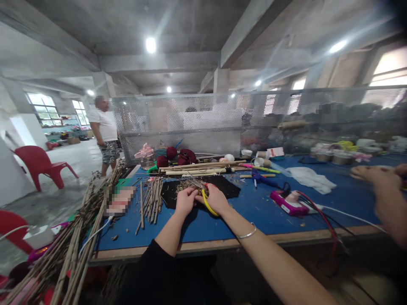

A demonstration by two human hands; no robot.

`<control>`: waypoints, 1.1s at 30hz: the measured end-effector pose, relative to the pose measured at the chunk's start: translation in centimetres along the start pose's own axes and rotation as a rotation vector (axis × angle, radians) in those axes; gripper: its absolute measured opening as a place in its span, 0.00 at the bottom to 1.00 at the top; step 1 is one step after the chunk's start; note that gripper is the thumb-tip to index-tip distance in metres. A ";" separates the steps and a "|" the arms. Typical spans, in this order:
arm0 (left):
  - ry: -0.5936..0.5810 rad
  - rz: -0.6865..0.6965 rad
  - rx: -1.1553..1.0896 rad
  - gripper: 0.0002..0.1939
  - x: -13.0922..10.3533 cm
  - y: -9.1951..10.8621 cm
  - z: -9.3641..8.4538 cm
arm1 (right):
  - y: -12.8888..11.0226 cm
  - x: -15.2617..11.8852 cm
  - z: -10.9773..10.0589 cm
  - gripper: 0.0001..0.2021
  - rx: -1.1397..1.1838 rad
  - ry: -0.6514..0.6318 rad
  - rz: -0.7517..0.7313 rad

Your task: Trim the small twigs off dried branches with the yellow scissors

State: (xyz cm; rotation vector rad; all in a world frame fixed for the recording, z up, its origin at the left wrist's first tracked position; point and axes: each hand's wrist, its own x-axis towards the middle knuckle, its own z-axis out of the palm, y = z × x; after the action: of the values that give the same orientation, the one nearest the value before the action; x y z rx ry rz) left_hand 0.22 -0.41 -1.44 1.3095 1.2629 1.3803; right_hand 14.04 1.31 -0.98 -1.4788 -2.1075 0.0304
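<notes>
My right hand (215, 200), with a silver bangle on its wrist, is closed round a pair of scissors (208, 206). A yellow handle loop hangs below the fingers, and the blades point up and to the left. Close beside it, my left hand (185, 201) has its fingertips pinched together; whatever they hold is too small to make out. Both hands are over the near edge of a black cloth (231, 191), where a heap of brown cuttings (182, 185) lies. Just left of the cloth, short cut stalks (154, 199) rest on the blue table top (197, 231).
Long dry stalks (76, 237) lean over the table's left end, near a phone (120, 201) on a cable. Yarn balls (186, 156) and sticks (203, 171) lie behind. A blue glue gun (265, 178) and purple power strip (288, 204) are rightward. Another person's hand (378, 176) is far right.
</notes>
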 end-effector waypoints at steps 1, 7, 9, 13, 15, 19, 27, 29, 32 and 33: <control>-0.009 0.001 -0.001 0.10 0.1 -0.1 0.0 | 0.0 0.0 0.0 0.27 -0.003 -0.003 0.002; 0.023 0.030 0.011 0.09 0.1 -0.1 0.0 | 0.0 0.0 0.0 0.26 -0.020 -0.082 0.048; 0.027 0.039 0.009 0.09 0.0 -0.1 -0.1 | -0.1 0.1 -0.1 0.27 -0.034 -0.098 0.068; 0.025 0.048 0.007 0.10 0.1 -0.3 -0.2 | -0.3 0.1 -0.3 0.27 -0.063 -0.146 0.119; 0.035 0.037 0.003 0.11 0.2 -0.4 -0.2 | -0.3 0.2 -0.3 0.28 -0.070 -0.164 0.138; 0.063 0.004 -0.004 0.14 0.4 -0.6 -0.3 | -0.4 0.1 -0.4 0.27 -0.076 -0.161 0.145; 0.088 -0.029 -0.030 0.16 0.2 -0.2 -0.4 | -0.4 0.1 -0.4 0.26 -0.107 -0.141 0.132; 0.108 -0.023 -0.024 0.16 0.1 0.0 -0.4 | -0.4 0.0 -0.4 0.27 -0.113 -0.116 0.099; 0.122 -0.007 0.001 0.15 0.0 0.2 -0.3 | -0.4 -0.1 -0.4 0.29 -0.094 -0.089 0.050; 0.118 -0.002 0.008 0.15 0.0 0.2 -0.3 | -0.4 -0.1 -0.4 0.29 -0.086 -0.078 0.038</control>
State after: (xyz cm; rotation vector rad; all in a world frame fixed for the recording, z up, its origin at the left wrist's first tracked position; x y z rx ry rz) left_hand -0.09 -0.47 -1.22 1.2466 1.3494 1.4708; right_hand 13.86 0.91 -0.56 -1.5909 -2.1668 0.0122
